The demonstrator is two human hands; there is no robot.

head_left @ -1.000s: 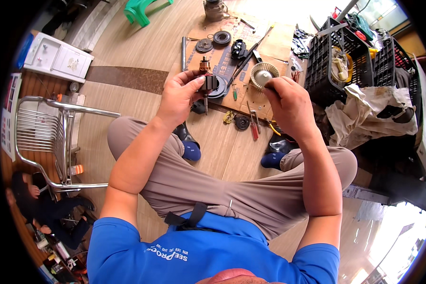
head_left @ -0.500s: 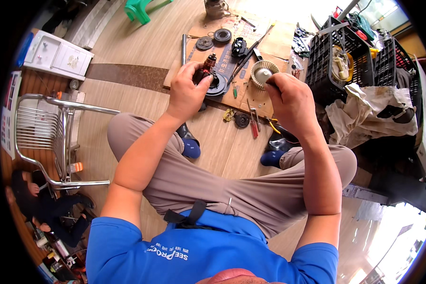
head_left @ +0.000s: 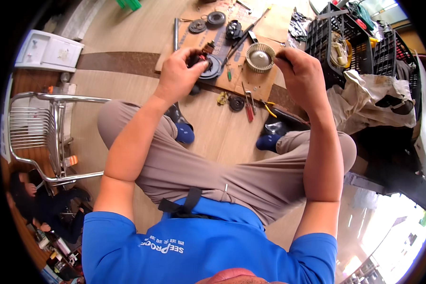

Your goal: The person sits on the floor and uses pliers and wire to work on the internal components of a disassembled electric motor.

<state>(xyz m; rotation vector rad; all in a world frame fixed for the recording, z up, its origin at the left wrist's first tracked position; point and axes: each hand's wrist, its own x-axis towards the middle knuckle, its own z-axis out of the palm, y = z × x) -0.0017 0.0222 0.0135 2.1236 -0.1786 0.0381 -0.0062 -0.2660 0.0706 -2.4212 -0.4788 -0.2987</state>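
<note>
My left hand (head_left: 179,73) is closed round a small motor armature (head_left: 208,48) with reddish-copper windings, its end poking up past my fingers. Just beyond that hand, a round grey motor housing (head_left: 214,67) lies on a cardboard sheet (head_left: 272,34). My right hand (head_left: 302,78) is raised at the right, thumb and fingers pinched together; whatever they hold, if anything, is too small to make out. Left of its fingertips sits a pale finned blower wheel (head_left: 260,57). A green-handled screwdriver (head_left: 229,74) lies between the housing and the wheel.
Round dark parts (head_left: 216,19) and a black component (head_left: 234,29) lie farther back on the cardboard. Red-handled tools (head_left: 249,111) and yellow-handled pliers (head_left: 270,110) are near my feet. Black crates (head_left: 333,38) and a crumpled cloth (head_left: 364,102) stand right; a metal chair (head_left: 59,137) stands left.
The whole view has shifted slightly. In my left hand the armature has tilted and shows less above my fingers. My right hand has moved a little to the right, away from the blower wheel.
</note>
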